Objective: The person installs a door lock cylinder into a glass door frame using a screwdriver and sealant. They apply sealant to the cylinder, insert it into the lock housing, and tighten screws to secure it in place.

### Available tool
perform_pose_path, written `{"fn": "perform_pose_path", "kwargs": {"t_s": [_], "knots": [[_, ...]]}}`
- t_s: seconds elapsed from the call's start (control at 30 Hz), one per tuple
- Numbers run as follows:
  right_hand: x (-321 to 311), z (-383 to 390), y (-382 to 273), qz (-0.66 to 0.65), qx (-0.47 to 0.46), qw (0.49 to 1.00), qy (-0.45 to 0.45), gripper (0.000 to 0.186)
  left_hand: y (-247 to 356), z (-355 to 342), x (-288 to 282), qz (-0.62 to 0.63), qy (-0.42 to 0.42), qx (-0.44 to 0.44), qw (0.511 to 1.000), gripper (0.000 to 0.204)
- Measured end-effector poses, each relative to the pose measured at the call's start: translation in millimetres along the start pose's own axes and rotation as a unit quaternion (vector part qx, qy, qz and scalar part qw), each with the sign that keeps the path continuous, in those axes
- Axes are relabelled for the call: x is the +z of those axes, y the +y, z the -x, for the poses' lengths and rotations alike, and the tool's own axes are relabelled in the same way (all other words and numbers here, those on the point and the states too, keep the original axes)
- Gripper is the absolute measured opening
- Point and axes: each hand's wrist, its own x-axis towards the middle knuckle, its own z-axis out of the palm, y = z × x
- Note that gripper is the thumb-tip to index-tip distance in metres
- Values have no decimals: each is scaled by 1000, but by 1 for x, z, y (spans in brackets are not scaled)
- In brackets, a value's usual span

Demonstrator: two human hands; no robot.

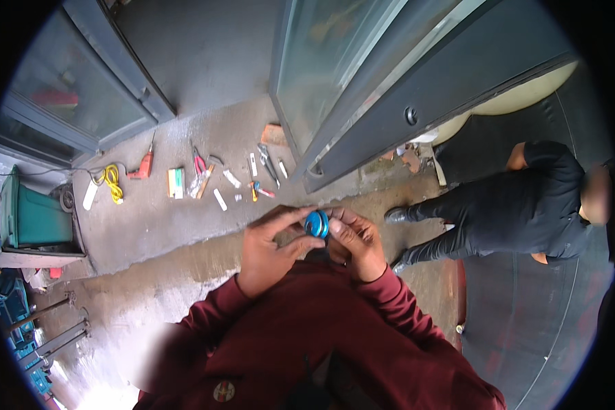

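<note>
Close in front of my body, both hands are on a small round blue piece (317,224) with a pale shiny band; its exact kind is not clear. My left hand (272,246) pinches its left side between thumb and fingers. On the other side, the thumb and curled fingers of my right hand (357,240) grip it. Beyond my hands on the ground lie pliers with red handles (199,162), an adjustable wrench (269,166), a screwdriver with an orange handle (254,192) and a green-and-white box (176,183).
A red power drill (142,166) and a coiled yellow cable (112,184) lie left of the tools. A brick (274,134) sits by the open glass door (321,75). A green bin (39,212) stands far left. On the right stands a person in dark clothes (506,212).
</note>
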Motion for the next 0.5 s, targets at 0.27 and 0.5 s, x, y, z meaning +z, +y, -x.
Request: {"fn": "perform_pose_path", "kwargs": {"t_s": [0.27, 0.5], "knots": [[-13, -5, 9, 45, -54, 996, 52, 18, 0, -3, 8, -30, -22, 28, 999, 40], [-9, -18, 26, 7, -89, 991, 97, 16, -8, -4, 17, 143, -38, -24, 989, 44]]}}
